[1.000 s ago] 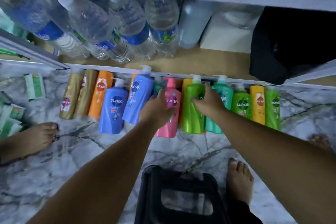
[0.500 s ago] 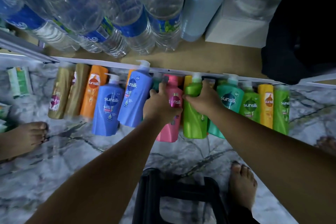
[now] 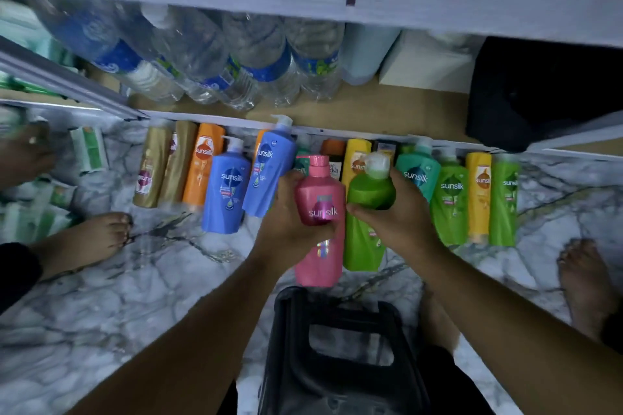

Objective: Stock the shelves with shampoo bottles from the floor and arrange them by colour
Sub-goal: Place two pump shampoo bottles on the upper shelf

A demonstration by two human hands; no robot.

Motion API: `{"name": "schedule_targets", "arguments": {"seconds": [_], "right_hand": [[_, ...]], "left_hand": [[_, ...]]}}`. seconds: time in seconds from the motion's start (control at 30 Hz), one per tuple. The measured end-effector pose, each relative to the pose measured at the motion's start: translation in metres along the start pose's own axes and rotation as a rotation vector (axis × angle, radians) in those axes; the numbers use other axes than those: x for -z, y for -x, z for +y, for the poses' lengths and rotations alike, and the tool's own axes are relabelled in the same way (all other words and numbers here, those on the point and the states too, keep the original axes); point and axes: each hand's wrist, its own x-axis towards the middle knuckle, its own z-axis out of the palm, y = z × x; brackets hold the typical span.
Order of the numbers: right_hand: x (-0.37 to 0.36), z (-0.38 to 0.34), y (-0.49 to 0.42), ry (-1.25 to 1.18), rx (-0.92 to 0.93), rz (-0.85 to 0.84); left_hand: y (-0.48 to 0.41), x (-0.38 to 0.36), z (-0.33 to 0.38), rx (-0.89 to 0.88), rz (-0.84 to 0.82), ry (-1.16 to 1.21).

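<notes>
A row of shampoo bottles stands on the marble floor against the shelf's lower edge. My left hand (image 3: 286, 212) grips the pink bottle (image 3: 320, 199) around its middle and holds it lifted above the row. My right hand (image 3: 397, 216) grips the bright green bottle (image 3: 369, 192) just below its pale cap, also raised. Left in the row are two gold bottles (image 3: 151, 172), an orange bottle (image 3: 202, 168) and two blue pump bottles (image 3: 229, 189). To the right stand a teal bottle (image 3: 418, 172), green bottles (image 3: 451, 195) and a yellow bottle (image 3: 480, 192).
The wooden shelf (image 3: 371, 111) above the row carries several water bottles (image 3: 256, 57), a pale blue container, a white box (image 3: 428, 61) and a black bag (image 3: 539, 91). A black plastic stool (image 3: 340, 347) sits below my arms. Another person's foot (image 3: 91, 239) and packets lie left.
Both hands closed on the pink and green bottles and lifted them up out of the row toward me. The camera tilted up, showing the upper shelf edge.
</notes>
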Motion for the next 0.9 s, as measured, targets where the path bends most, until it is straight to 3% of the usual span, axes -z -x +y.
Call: {"name": "schedule_targets", "arguments": {"seconds": [0.23, 0.6, 0.9], "right_hand": [[0.076, -0.116, 0.105, -0.092, 0.125, 0.087], [0.231, -0.369, 0.262, -0.194, 0.506, 0.317], [0.326, -0.53, 0.356, -0.262, 0.813, 0.517]], "left_hand": [[0.095, 0.079, 0.103, -0.177, -0.017, -0.137], [0.268, 0.249, 0.338, -0.595, 0.148, -0.108], [0.379, 0.351, 0.495, -0.927, 0.288, -0.058]]}}
